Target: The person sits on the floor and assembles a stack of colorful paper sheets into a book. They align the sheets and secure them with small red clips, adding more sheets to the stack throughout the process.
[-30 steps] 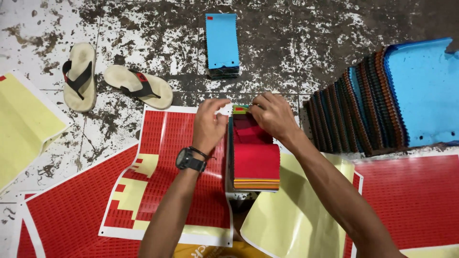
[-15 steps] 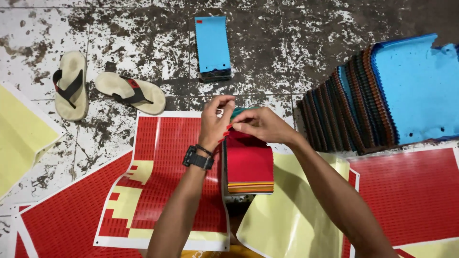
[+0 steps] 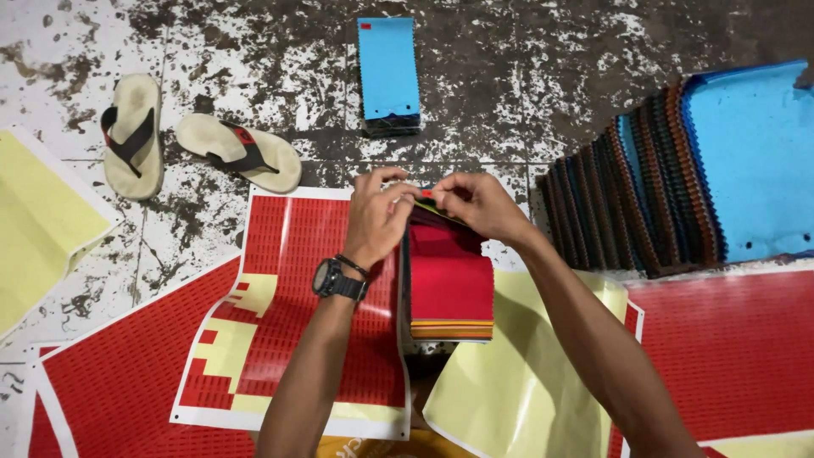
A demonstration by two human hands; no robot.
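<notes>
- Head view: left hand and right hand meet at the far end of a swatch stack; fingers of both pinched together on a small red sticker at the stack's top edge.
- Stack lies on the floor between a red sticker sheet and yellow backing paper.
- Stained floor: two sandals, blue swatch pile, fanned swatches on the right.

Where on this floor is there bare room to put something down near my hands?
Bare stained floor lies between the blue swatch stack and the fanned dark swatches; more above the two beige sandals. Crowded: red sticker sheets and yellow backing paper surround the red-topped swatch pile under both hands.
</notes>
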